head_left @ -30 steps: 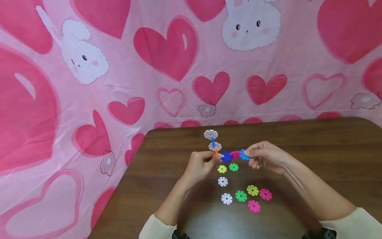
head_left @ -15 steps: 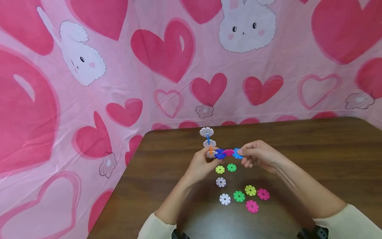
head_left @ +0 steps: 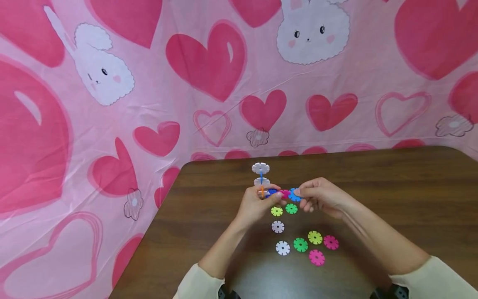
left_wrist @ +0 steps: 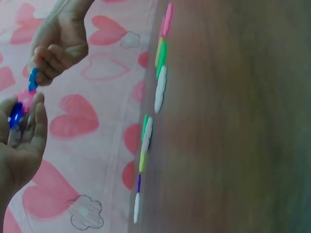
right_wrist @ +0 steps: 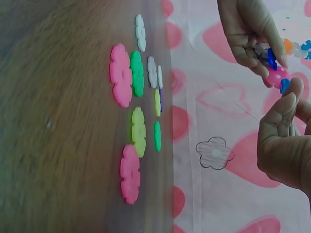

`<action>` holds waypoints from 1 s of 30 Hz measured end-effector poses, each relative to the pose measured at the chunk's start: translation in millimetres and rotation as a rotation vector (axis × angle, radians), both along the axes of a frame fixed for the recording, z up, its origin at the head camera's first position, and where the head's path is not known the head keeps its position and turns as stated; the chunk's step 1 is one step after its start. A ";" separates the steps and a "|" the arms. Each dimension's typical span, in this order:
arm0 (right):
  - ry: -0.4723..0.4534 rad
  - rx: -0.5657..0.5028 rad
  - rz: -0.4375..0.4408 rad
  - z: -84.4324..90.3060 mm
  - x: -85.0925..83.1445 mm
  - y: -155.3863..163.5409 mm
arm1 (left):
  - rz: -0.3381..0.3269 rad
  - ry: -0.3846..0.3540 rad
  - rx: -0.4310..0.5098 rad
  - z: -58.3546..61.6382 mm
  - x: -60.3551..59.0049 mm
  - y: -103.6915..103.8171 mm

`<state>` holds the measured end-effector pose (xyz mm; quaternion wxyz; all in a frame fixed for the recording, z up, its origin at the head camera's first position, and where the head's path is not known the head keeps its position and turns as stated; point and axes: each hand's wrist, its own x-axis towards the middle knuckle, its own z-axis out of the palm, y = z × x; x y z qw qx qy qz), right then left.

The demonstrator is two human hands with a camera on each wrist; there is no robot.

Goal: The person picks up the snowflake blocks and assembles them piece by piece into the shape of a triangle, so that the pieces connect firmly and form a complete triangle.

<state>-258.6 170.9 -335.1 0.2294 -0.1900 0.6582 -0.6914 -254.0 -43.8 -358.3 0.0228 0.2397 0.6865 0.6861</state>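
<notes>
Both your hands hold one chain of snowflake discs (head_left: 278,192) above the table (head_left: 392,187) — left hand (head_left: 257,204) pinching its white-and-blue end, right hand (head_left: 321,196) pinching the light-blue disc (head_left: 293,194). Loose discs (head_left: 300,244) lie just below — nearer you.

The discs (head_left: 300,244) on my counter (head_left: 373,199) look like smooth, bright plastic; the counter is dark wood grain, slightly glossy, and the backdrop (head_left: 149,83) is probably thin printed cloth.

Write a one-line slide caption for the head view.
Two hands, left hand and right hand, hold a chain of snowflake discs above loose discs on a wooden table.
</notes>
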 end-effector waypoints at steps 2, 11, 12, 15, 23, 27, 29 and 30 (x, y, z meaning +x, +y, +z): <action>0.007 -0.001 -0.008 0.6 0.3 -0.6 | 0.010 0.015 0.040 -0.9 0.8 2.4; -0.016 0.026 -0.011 2.2 -0.9 -3.7 | 0.052 0.062 0.044 -3.4 3.5 1.9; -0.018 0.032 -0.010 2.0 -0.8 -3.2 | 0.045 0.067 0.040 -3.7 3.2 2.0; -0.027 0.041 0.001 2.1 0.3 -1.0 | 0.004 0.077 0.034 -4.4 2.5 3.7; -0.019 0.049 0.031 4.2 0.1 -2.4 | -0.023 0.081 0.056 -2.3 1.9 2.0; -0.015 0.061 0.081 2.9 -1.0 -0.2 | -0.042 0.039 0.021 -0.7 2.6 -0.3; -0.007 0.065 0.097 1.8 -1.6 1.2 | -0.039 0.020 -0.013 0.7 3.1 -1.7; -0.005 0.066 0.099 1.2 -2.0 2.0 | -0.029 0.013 -0.036 1.2 3.1 -2.3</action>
